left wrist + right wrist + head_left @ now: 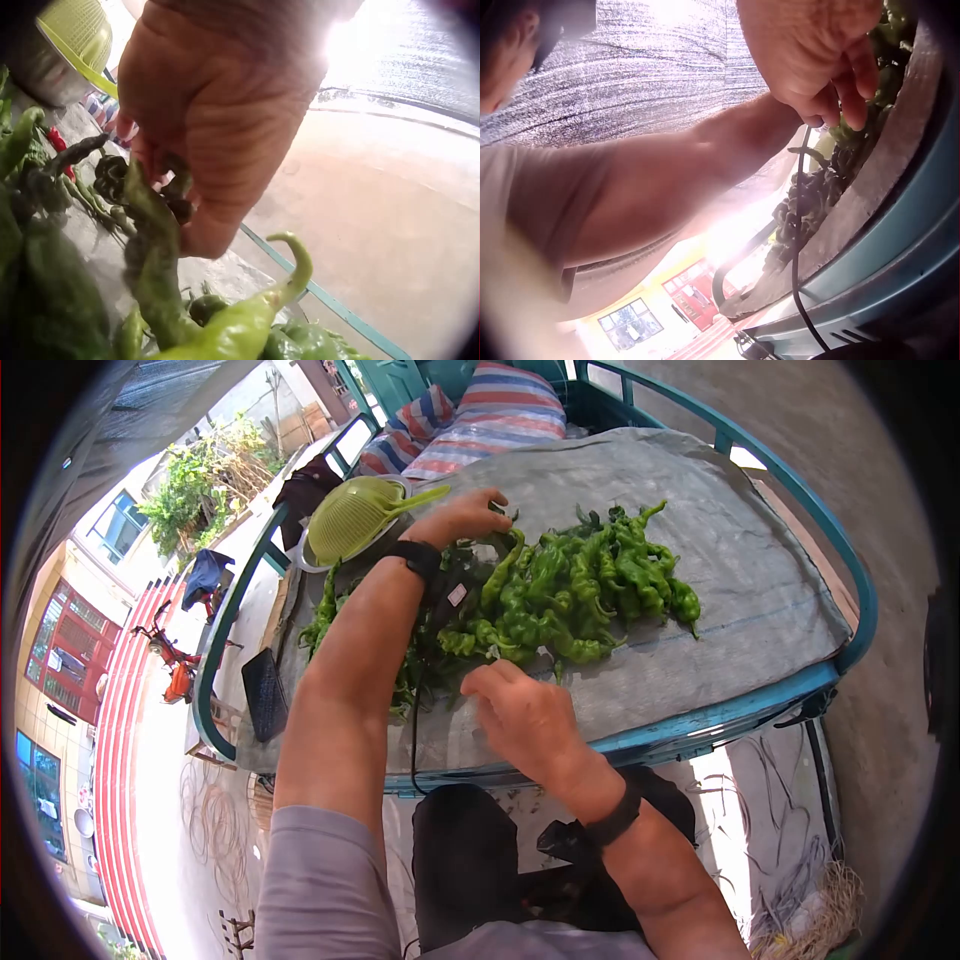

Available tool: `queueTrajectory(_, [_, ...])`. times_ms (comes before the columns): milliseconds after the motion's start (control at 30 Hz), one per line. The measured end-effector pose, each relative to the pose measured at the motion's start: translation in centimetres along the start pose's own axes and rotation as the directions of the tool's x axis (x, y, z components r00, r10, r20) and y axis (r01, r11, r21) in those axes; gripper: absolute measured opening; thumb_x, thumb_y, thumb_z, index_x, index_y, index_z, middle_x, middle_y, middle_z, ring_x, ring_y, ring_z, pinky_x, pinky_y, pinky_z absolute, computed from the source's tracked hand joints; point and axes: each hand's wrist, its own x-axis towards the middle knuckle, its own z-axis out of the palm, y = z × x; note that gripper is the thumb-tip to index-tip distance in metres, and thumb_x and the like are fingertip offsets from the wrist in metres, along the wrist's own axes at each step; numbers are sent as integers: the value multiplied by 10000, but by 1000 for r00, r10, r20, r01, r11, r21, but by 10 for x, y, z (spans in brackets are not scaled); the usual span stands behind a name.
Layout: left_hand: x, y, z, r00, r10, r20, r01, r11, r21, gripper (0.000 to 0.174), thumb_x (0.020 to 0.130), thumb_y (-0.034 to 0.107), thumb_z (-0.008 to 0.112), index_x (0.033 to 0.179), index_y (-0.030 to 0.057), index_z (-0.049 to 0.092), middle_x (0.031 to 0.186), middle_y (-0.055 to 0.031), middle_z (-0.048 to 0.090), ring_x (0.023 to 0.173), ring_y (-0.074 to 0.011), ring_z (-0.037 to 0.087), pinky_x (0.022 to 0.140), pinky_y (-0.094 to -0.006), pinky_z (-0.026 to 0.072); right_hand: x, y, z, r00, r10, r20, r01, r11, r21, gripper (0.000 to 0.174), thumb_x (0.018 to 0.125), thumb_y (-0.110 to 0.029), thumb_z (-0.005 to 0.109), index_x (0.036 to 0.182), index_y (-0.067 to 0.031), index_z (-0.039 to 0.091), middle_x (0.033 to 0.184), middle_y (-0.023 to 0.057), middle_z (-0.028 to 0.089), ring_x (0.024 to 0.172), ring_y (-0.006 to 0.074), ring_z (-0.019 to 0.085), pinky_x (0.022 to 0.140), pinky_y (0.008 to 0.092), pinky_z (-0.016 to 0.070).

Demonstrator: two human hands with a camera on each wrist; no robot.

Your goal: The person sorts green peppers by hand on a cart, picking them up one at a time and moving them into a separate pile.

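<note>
Green peppers [560, 590] lie heaped on a grey cloth [750, 550], long and wrinkled. My left hand [462, 520] reaches over the far left side of the heap. Seen in the left wrist view, its bent fingers and thumb pinch a dark green pepper [178, 180], partly hidden by the hand. A lighter pepper with a curved stem [247, 322] lies close below it. My right hand [530, 720] hovers at the near edge of the heap, its fingers loosely bent. In the right wrist view the fingertips hang beside the peppers with nothing visible between them.
A yellow-green strainer [350, 520] rests on a metal bowl [56, 79] at the back left. A flat dark object [264, 695] lies by the left edge. Teal rails [800, 485] border the cart bed; striped bags [500, 415] lie behind. A black cable [798, 255] hangs near the hands.
</note>
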Motion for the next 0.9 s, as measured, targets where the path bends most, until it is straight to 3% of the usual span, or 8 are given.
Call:
queueTrajectory(33, [-1,-1,-6,999,-50,4,50,995,-88,538,797,273,771,1289,111,627,1016,-101,683,997,-232,645,846,-379,497,0,1,0,1000,0,1,0,1000,0,146,862,-54,646,982,-137,628,918,57,654,760,323,681,644,443,559])
queueTrajectory(200, [-26,-16,-15,957,194,-217,-232,958,-169,314,909,315,756,1109,75,720,965,-39,697,805,-122,618,727,-285,493,2,1,4,1000,-9,-15,9,999,35,143,866,-57,645,984,-137,627,914,58,650,759,336,674,642,457,557])
queueTrajectory(333, [-44,-20,-34,957,76,-281,-165,936,-310,172,965,237,703,1050,88,696,938,-30,723,797,-79,627,743,-253,508,4,-2,10,999,-13,-36,15,999,50,166,857,-2,645,968,-125,657,876,75,671,759,323,682,634,422,544])
queueTrajectory(533, [-92,-7,-45,958,35,-286,-185,837,-516,200,988,163,617,1153,53,646,950,-80,729,757,-145,689,680,-288,551,0,0,17,998,-68,-17,68,997,34,154,861,-2,646,958,-122,651,854,68,661,735,306,678,613,412,538])
queueTrajectory(633, [-109,-1,-51,978,141,-156,-193,897,-398,252,1069,258,532,1262,104,584,1054,-43,727,856,-76,676,775,-241,523,-2,2,17,997,-78,-18,79,996,50,145,866,-6,642,953,-121,648,842,67,652,724,313,669,609,417,534])
queueTrajectory(733, [-128,14,-38,984,136,-116,-170,910,-378,329,1075,286,525,1337,89,552,1191,-71,691,988,-117,678,855,-272,527,-2,4,15,996,-93,-1,93,995,25,137,870,-10,640,951,-121,645,838,68,646,723,319,662,609,422,532])
queueTrajectory(833, [-138,25,-28,931,356,-79,-365,914,-179,406,1072,324,531,1383,62,535,1295,-98,637,1105,-158,649,928,-300,509,-2,1,12,995,-94,24,94,996,8,132,872,-13,637,949,-119,644,843,69,646,732,321,661,616,425,531])
queueTrajectory(900, [-137,24,-27,946,307,-102,-321,931,-172,454,1066,350,538,1388,29,540,1315,-127,617,1160,-178,617,961,-306,485,-1,-3,12,996,-87,36,87,996,-4,128,874,-17,634,950,-119,645,847,69,647,741,322,662,626,430,532])
